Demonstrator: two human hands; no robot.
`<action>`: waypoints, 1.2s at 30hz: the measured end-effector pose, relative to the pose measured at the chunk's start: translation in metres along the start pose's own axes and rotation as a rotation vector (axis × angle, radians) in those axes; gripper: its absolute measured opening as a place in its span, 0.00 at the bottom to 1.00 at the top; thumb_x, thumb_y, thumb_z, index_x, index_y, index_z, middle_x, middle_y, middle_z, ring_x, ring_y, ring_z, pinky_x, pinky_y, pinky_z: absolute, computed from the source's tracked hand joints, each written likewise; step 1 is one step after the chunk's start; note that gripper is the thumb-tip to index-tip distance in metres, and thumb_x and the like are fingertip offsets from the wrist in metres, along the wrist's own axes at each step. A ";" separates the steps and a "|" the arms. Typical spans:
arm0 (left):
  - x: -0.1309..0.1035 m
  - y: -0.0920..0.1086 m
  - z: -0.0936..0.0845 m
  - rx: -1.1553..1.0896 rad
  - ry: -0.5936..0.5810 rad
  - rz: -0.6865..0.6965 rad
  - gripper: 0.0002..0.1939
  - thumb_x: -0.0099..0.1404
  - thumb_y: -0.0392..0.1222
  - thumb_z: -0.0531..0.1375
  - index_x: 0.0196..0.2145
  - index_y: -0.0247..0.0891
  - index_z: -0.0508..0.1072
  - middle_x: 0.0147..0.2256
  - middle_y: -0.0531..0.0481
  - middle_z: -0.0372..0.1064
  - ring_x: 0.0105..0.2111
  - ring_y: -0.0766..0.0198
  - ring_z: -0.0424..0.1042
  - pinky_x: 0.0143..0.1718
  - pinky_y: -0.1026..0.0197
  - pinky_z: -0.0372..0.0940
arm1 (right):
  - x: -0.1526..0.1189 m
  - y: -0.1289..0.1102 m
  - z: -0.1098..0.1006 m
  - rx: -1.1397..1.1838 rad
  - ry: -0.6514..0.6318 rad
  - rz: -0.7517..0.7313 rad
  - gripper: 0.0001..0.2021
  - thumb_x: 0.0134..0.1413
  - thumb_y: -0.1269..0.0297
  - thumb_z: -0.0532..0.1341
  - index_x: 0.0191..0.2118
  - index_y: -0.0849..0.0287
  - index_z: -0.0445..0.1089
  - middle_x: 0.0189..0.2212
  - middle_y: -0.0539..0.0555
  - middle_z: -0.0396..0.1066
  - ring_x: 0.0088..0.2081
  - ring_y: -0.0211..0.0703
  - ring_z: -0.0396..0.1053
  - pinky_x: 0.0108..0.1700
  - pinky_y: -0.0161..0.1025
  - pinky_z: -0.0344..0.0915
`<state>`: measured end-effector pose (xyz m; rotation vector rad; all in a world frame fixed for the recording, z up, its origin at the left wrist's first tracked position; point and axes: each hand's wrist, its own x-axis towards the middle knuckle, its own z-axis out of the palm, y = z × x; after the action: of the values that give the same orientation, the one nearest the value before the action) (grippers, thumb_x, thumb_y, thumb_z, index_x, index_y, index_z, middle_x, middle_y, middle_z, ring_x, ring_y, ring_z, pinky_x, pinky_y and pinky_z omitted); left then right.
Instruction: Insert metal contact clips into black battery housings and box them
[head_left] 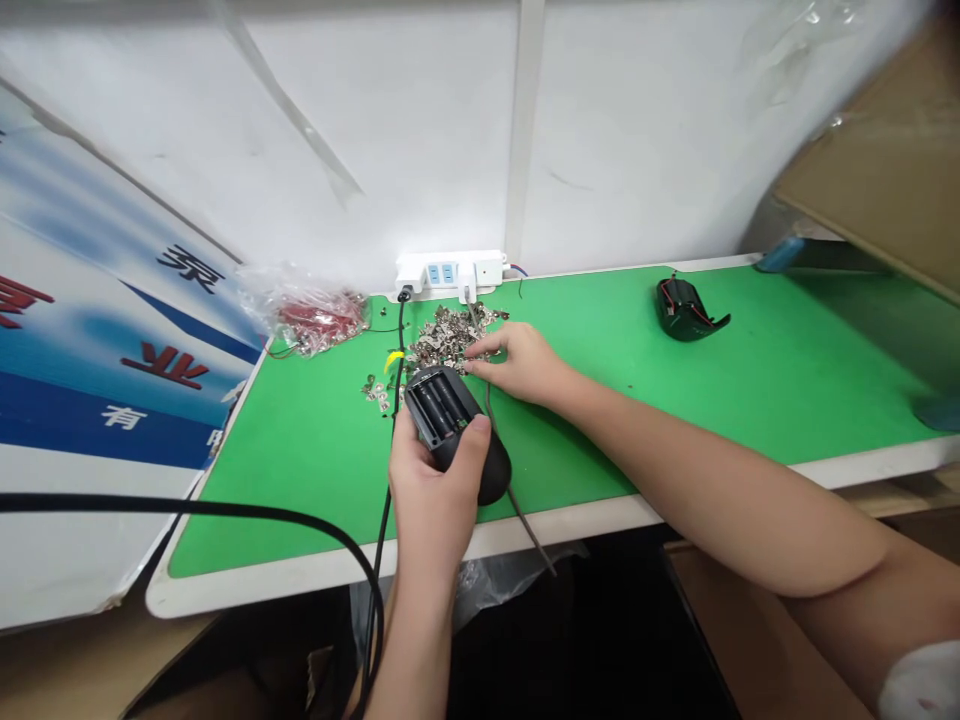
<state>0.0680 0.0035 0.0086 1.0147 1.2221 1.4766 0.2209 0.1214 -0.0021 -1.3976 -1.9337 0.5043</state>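
My left hand [439, 480] is wrapped round a black plastic housing [491, 465]. Its open battery compartment [441, 402], with long parallel slots, faces up, and my thumb presses on its near side. Just beyond it, my right hand [521, 365] reaches to a pile of small silvery metal contact pieces [442, 338]. The thumb and forefinger are curled close together at the pile's right edge; whatever lies between their tips is too small to make out. A few loose metal pieces [379, 393] lie left of the housing.
A white power strip [450, 272] stands against the wall, with a black cable [400, 350] and a grey cord [529, 525] running forward. A clear bag of red wires [319, 318] lies left. Another black housing with red wire [684, 310] sits right on the green tabletop [592, 440].
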 end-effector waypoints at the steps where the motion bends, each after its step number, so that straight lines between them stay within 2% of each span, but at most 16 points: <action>1: 0.000 0.001 0.000 0.035 -0.023 -0.005 0.24 0.57 0.48 0.73 0.49 0.38 0.75 0.35 0.51 0.74 0.31 0.67 0.70 0.31 0.68 0.66 | 0.001 -0.001 0.000 -0.004 0.004 0.000 0.05 0.56 0.64 0.70 0.38 0.53 0.84 0.41 0.53 0.83 0.46 0.51 0.79 0.53 0.49 0.68; 4: -0.001 0.002 0.001 0.112 -0.066 -0.012 0.23 0.59 0.48 0.71 0.49 0.38 0.74 0.36 0.51 0.74 0.31 0.66 0.70 0.31 0.67 0.65 | 0.001 -0.005 -0.002 -0.018 0.004 -0.015 0.04 0.57 0.66 0.69 0.35 0.53 0.84 0.38 0.52 0.83 0.43 0.49 0.79 0.54 0.49 0.67; 6: -0.001 0.001 0.000 0.146 -0.072 0.000 0.22 0.59 0.48 0.70 0.49 0.38 0.74 0.36 0.51 0.74 0.33 0.65 0.70 0.33 0.66 0.65 | 0.001 -0.006 -0.001 -0.057 -0.003 -0.029 0.05 0.58 0.64 0.69 0.39 0.55 0.84 0.39 0.54 0.83 0.43 0.49 0.78 0.56 0.50 0.65; 11: -0.001 0.000 0.001 0.150 -0.077 0.029 0.23 0.60 0.49 0.70 0.50 0.37 0.75 0.38 0.49 0.74 0.36 0.63 0.71 0.37 0.64 0.66 | 0.000 -0.004 0.006 -0.206 -0.030 -0.034 0.14 0.59 0.60 0.69 0.51 0.49 0.82 0.45 0.60 0.78 0.54 0.57 0.69 0.59 0.56 0.59; 13: -0.001 -0.001 0.001 0.117 -0.090 0.025 0.24 0.59 0.49 0.71 0.50 0.37 0.75 0.38 0.49 0.75 0.36 0.63 0.72 0.37 0.64 0.67 | 0.000 -0.003 0.006 -0.222 -0.014 -0.007 0.13 0.59 0.58 0.69 0.50 0.47 0.83 0.49 0.62 0.74 0.57 0.60 0.64 0.59 0.57 0.58; 16: 0.003 -0.006 -0.002 0.070 -0.058 0.023 0.25 0.58 0.51 0.72 0.49 0.38 0.76 0.39 0.49 0.75 0.36 0.63 0.72 0.36 0.65 0.67 | 0.000 -0.004 0.003 -0.204 0.012 -0.010 0.09 0.59 0.58 0.70 0.45 0.47 0.84 0.47 0.61 0.73 0.58 0.58 0.62 0.61 0.55 0.57; 19: 0.006 -0.011 -0.005 0.064 -0.011 0.032 0.26 0.58 0.53 0.72 0.50 0.39 0.75 0.40 0.50 0.75 0.35 0.64 0.71 0.35 0.65 0.67 | 0.000 -0.006 -0.002 -0.151 0.046 -0.018 0.07 0.60 0.58 0.69 0.42 0.48 0.85 0.47 0.60 0.72 0.57 0.56 0.63 0.61 0.54 0.57; 22: 0.006 -0.013 -0.005 0.100 -0.017 0.034 0.26 0.58 0.53 0.72 0.51 0.40 0.75 0.40 0.50 0.76 0.34 0.64 0.71 0.35 0.65 0.67 | 0.000 -0.007 -0.006 -0.126 0.051 -0.022 0.07 0.61 0.60 0.68 0.41 0.50 0.84 0.46 0.58 0.73 0.54 0.55 0.64 0.60 0.54 0.56; 26: 0.004 -0.010 -0.002 0.118 0.005 0.046 0.25 0.57 0.52 0.72 0.49 0.39 0.76 0.39 0.50 0.76 0.34 0.64 0.71 0.35 0.65 0.67 | -0.001 -0.008 -0.012 -0.073 0.109 -0.082 0.06 0.62 0.62 0.66 0.39 0.54 0.82 0.45 0.56 0.76 0.54 0.52 0.67 0.60 0.51 0.57; 28: 0.004 -0.007 -0.001 0.074 0.014 0.021 0.23 0.56 0.51 0.73 0.46 0.38 0.77 0.37 0.51 0.75 0.33 0.65 0.70 0.34 0.67 0.66 | -0.001 -0.008 -0.015 -0.039 0.105 -0.095 0.06 0.63 0.64 0.65 0.37 0.57 0.80 0.43 0.55 0.78 0.51 0.49 0.69 0.57 0.48 0.59; 31: 0.005 0.000 -0.006 -0.104 -0.053 -0.081 0.19 0.56 0.48 0.73 0.42 0.37 0.78 0.34 0.52 0.74 0.30 0.68 0.70 0.31 0.68 0.65 | 0.000 -0.007 -0.018 0.021 0.072 -0.035 0.09 0.66 0.63 0.61 0.35 0.59 0.76 0.37 0.53 0.78 0.41 0.45 0.72 0.46 0.43 0.63; 33: 0.006 0.005 -0.014 -0.286 -0.131 -0.187 0.17 0.57 0.48 0.72 0.41 0.36 0.78 0.29 0.52 0.72 0.26 0.68 0.69 0.28 0.68 0.65 | -0.001 -0.008 -0.018 0.052 0.098 -0.005 0.11 0.67 0.61 0.60 0.34 0.60 0.73 0.34 0.53 0.77 0.37 0.44 0.71 0.41 0.41 0.62; 36: 0.005 0.009 -0.027 -0.537 -0.353 -0.357 0.20 0.60 0.52 0.66 0.44 0.35 0.79 0.19 0.55 0.62 0.18 0.69 0.60 0.20 0.66 0.59 | -0.002 -0.008 -0.017 0.078 0.167 0.035 0.10 0.67 0.62 0.59 0.33 0.58 0.68 0.32 0.53 0.76 0.35 0.43 0.71 0.39 0.41 0.62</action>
<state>0.0399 0.0021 0.0135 0.6163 0.6555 1.1852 0.2280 0.1158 0.0143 -1.3812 -1.7413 0.4598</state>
